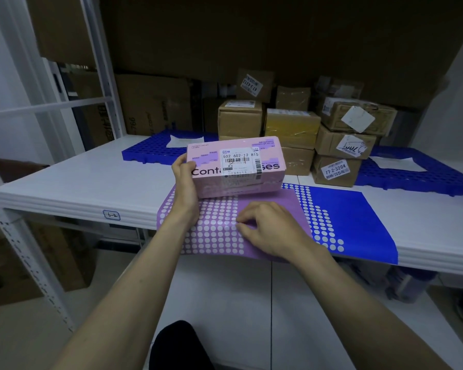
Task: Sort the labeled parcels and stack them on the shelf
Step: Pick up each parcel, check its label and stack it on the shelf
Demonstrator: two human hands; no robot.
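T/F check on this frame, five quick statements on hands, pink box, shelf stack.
1. The left hand grips the pink box. True.
2. The right hand holds a brown parcel. False: it rests on the purple dotted sheet.
3. The pink box carries a label reading 502 602-12 815. True.
4. The brown parcels stand on the floor. False: on the shelf.
5. The shelf edge tag reads 6-2. True.
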